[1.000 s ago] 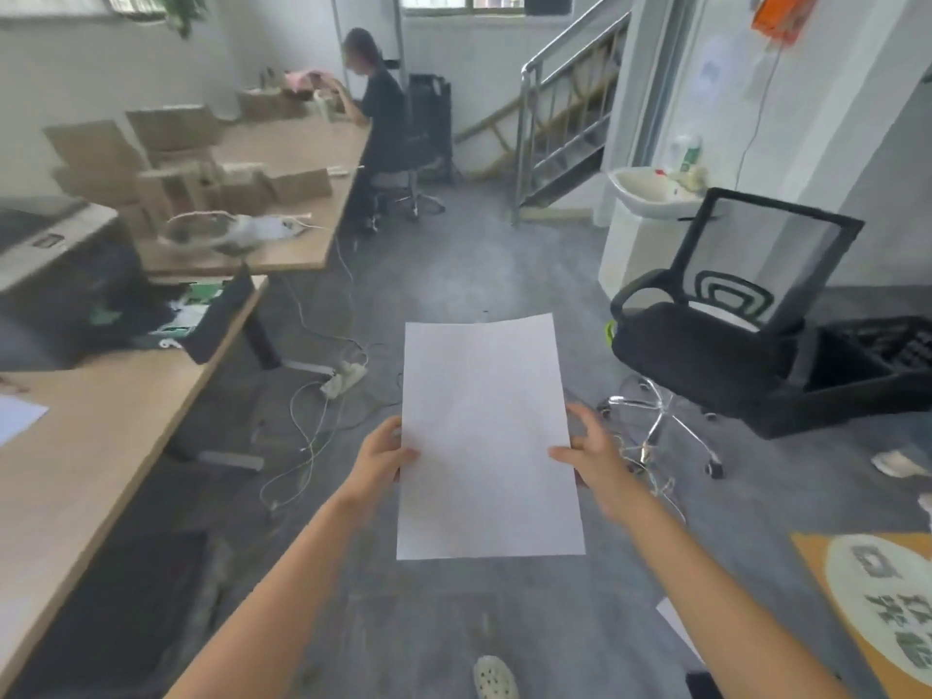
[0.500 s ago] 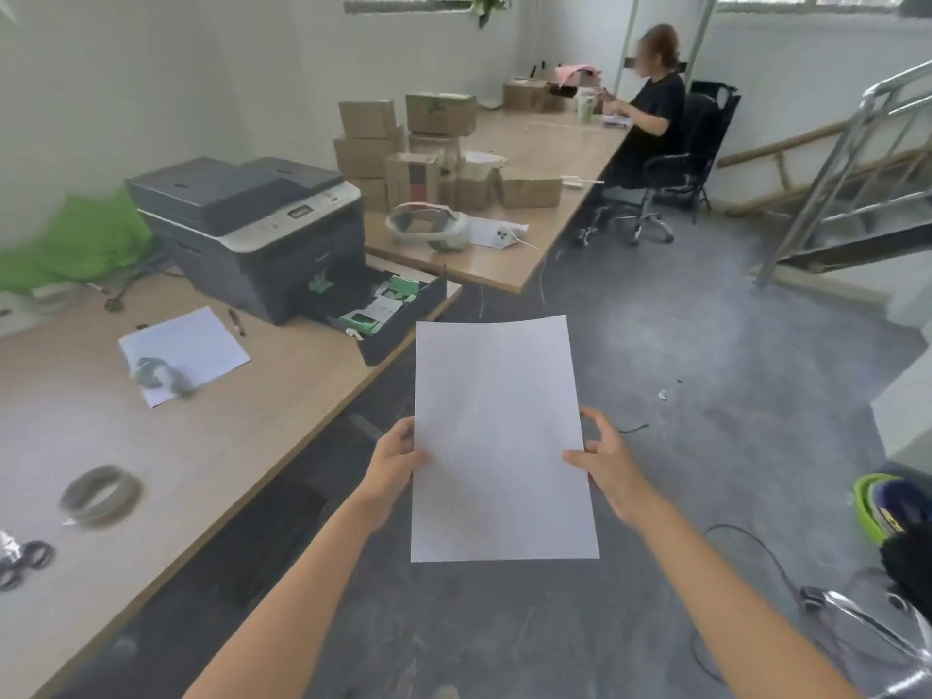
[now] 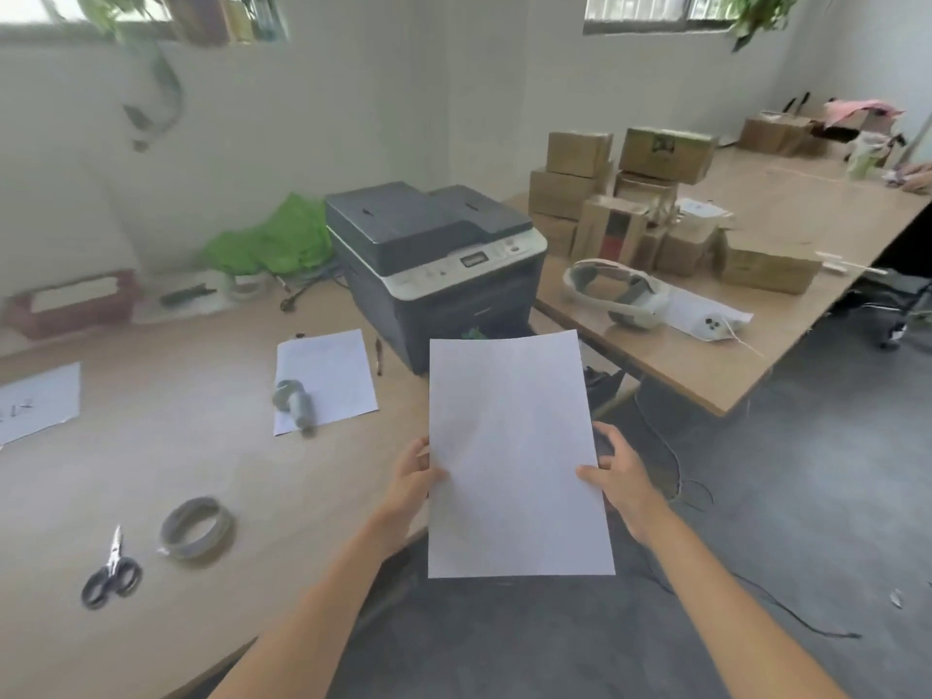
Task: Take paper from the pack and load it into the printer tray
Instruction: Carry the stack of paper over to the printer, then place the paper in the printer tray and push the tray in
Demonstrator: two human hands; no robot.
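Paper [image 3: 514, 456], pinched at both side edges by left hand [image 3: 411, 484] and right hand [image 3: 618, 476], hides the tray below the printer [image 3: 439, 264]; blind insertion risks crumpling

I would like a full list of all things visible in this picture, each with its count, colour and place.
held paper: 1, white, in the air in front of the printer, gripped at both side edges
printer: 1, dark grey, on the desk
desk: 1, light wood, left
loose sheets: 2, white, flat on the desk
tape roll: 1, grey, desk front
scissors: 1, black handles, left of the tape roll
green bag: 1, left of the printer
cardboard boxes: several, brown, on the far table
headset: 1, white, far table
left hand: on the paper's left edge
right hand: on its right edge
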